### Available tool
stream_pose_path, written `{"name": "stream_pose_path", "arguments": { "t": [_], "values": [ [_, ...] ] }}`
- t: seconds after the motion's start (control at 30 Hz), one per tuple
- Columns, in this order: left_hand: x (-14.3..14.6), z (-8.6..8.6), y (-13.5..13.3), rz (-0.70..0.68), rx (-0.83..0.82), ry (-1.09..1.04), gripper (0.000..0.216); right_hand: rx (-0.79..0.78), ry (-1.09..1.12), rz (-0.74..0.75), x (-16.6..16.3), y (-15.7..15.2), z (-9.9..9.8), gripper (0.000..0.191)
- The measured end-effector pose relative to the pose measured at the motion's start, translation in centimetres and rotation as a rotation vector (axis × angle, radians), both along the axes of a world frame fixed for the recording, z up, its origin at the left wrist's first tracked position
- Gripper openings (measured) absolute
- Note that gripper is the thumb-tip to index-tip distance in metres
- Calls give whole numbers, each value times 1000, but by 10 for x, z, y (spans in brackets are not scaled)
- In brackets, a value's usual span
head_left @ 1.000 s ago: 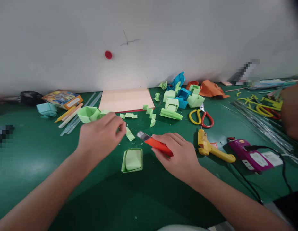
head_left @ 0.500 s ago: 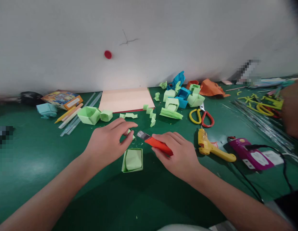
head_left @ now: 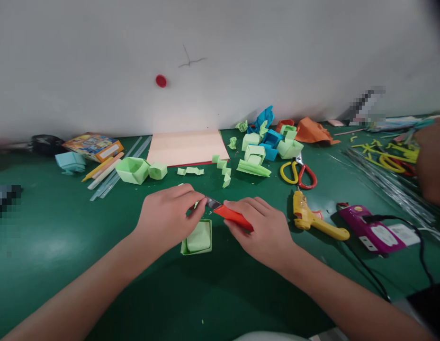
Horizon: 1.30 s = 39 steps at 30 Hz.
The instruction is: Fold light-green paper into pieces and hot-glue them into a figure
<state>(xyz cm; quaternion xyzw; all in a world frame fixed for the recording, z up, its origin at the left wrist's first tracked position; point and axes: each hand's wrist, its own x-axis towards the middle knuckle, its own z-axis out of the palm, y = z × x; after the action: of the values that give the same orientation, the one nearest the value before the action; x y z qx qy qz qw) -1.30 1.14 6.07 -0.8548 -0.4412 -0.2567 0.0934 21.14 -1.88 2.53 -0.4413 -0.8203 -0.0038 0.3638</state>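
My right hand point(head_left: 264, 229) is closed around a red utility knife point(head_left: 231, 214), its metal blade end pointing left. My left hand point(head_left: 168, 215) is curled just left of the blade, fingertips touching or very near its tip, with a small green paper scrap partly hidden under the fingers. A folded light green paper box point(head_left: 198, 238) lies on the green table point(head_left: 63, 237) right below both hands. Whether the left fingers pinch the scrap or the blade is unclear.
A yellow glue gun point(head_left: 312, 218) and a purple device with a black cable point(head_left: 369, 232) lie to the right. Scissors point(head_left: 300, 173), folded green and blue paper shapes point(head_left: 265, 147), a pink sheet point(head_left: 186, 147), green boxes point(head_left: 134, 169) and pencils point(head_left: 102, 170) sit behind. Another person's arm point(head_left: 431, 161) is at the right edge.
My left hand moved right and toward me, from the green scrap at centre left to the knife's blade tip. The right hand and knife barely shifted.
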Motion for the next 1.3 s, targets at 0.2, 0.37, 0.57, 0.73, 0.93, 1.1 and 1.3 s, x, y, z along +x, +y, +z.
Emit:
{"name": "stream_pose_path", "arguments": {
  "t": [0.2, 0.37, 0.57, 0.73, 0.93, 1.1, 1.3],
  "values": [
    [-1, 2, 0, -16, -10, -16, 26, 0, 9, 0, -1, -1, 0, 25],
    [-3, 4, 1, -56, -61, -64, 25, -32, 32, 14, 0, -1, 0, 25],
    [-4, -1, 2, -35, -73, -31, 24, -85, 72, 35, 1, 1, -2, 24],
    [-4, 0, 1, -37, -155, -78, 24, -87, 92, 51, 1, 2, -3, 22],
    [-3, 0, 2, -22, -186, -69, 23, -89, 90, 50, 2, 3, -4, 23],
    [-2, -1, 2, -29, -166, -59, 24, -93, 94, 44, 2, 2, -2, 23],
    [-1, -1, 3, -24, -152, -58, 23, -122, 68, 33, 2, 0, -1, 24]
  ]
}}
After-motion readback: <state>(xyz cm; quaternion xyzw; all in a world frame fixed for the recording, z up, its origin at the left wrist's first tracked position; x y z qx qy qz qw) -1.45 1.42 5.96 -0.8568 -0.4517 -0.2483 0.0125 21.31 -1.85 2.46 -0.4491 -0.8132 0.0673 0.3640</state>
